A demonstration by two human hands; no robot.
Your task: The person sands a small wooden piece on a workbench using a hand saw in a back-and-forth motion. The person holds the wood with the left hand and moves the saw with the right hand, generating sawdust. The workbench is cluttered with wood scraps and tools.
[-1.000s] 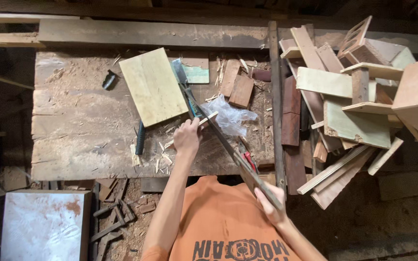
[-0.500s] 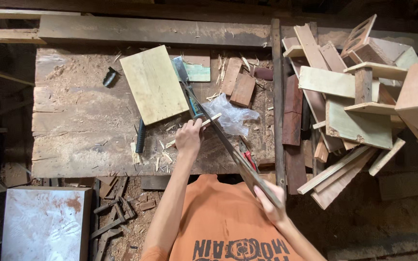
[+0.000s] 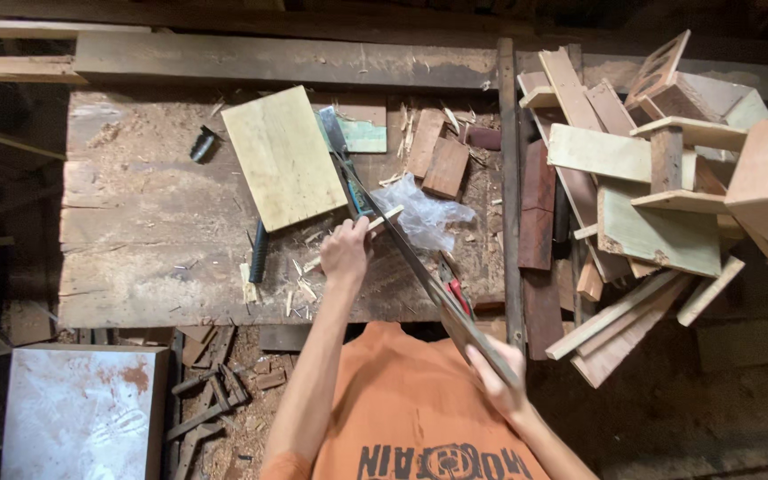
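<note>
While the left hand pinches a thin wood strip against the surface, its fingers curled tight on the near end, the right hand is wrapped around the handle of a long saw, whose blade runs diagonally up past the strip to the pale board. Cutting well here looks like a matter of keeping the strip pressed flat and the left fingers clear of the teeth, since blade and knuckles sit just beside each other. Long, straight strokes along the blade's own line should keep the cut from wandering.

Room is uneven. To the left of the strip the surface is mostly bare apart from splinters, a dark chisel-like tool and a small black piece. To the right, crumpled clear plastic lies touching the blade's path, and a tall pile of offcuts crowds the far side beyond an upright batten. The near edge of the surface is close to the torso, so the right elbow has little space behind it.
</note>
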